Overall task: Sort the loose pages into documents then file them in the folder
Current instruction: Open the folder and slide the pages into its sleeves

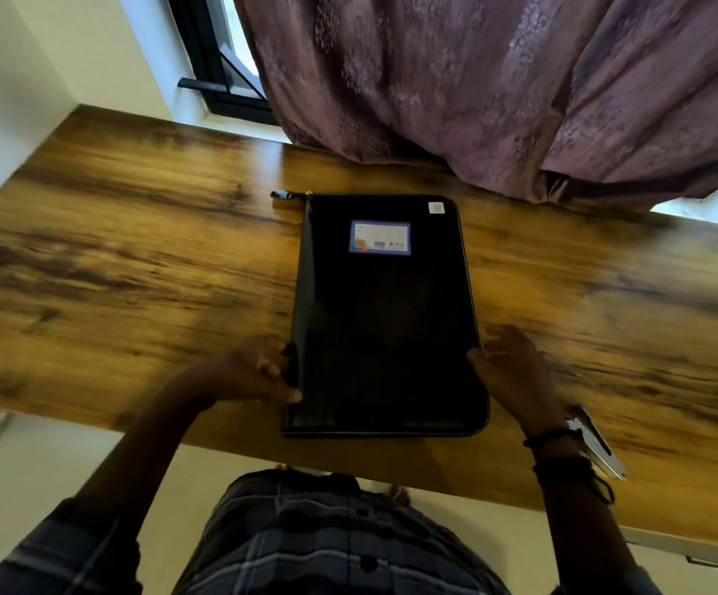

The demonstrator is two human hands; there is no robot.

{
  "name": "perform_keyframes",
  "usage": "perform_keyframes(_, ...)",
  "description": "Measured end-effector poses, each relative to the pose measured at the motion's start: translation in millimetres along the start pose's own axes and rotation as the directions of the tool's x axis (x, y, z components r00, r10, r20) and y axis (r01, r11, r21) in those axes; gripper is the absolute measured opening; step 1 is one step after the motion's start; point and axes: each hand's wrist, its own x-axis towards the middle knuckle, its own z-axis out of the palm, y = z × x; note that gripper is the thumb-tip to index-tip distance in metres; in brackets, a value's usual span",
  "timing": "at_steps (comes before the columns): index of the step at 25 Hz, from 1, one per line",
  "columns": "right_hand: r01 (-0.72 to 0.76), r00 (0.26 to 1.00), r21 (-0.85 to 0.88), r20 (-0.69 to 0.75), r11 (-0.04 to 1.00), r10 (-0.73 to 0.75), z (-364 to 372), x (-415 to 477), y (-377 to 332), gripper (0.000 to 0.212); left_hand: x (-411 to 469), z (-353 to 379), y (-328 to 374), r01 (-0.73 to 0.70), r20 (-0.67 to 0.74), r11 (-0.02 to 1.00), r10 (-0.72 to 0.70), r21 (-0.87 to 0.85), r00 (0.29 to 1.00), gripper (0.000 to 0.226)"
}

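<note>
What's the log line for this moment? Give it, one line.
folder: closed, flat on table | left hand: grips its left edge | right hand: open at right edge | loose pages: none in view

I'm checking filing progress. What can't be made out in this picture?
All in the head view:
- The closed folder hides any pages inside.
- Label: print too blurred to read.
- Right hand: fingers motion-blurred.
- Metal object: partly covered by the right wrist.

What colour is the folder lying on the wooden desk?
The folder is black, with a blue-edged label near its far end; the head view shows it best.
</note>
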Motion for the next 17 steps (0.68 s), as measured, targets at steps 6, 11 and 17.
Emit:
perform_keyframes(6,0.350,0.918,-0.284,-0.083,0.893,-0.387,39.7,58.6,-55.5,0.070,71.7,-36.7,16.0,-0.098,-0.457,0.988,0.034,-0.117,0.889,0.032)
perform_keyframes(11,0.511,0.823,-0.527,0.072,0.679,-0.564,103.7,77.6,-76.0,0.060,142.3,-55.3,34.5,-0.224,-0.630,0.924,-0.023,-0.310,0.776,0.026)
perform_keyframes(17,0.469,0.858,-0.525,0.082,0.710,-0.507,101.9,137.5,-128.4,0.039,196.7,-88.6,50.2,-0.303,-0.681,0.785,-0.195,-0.540,0.706,0.038)
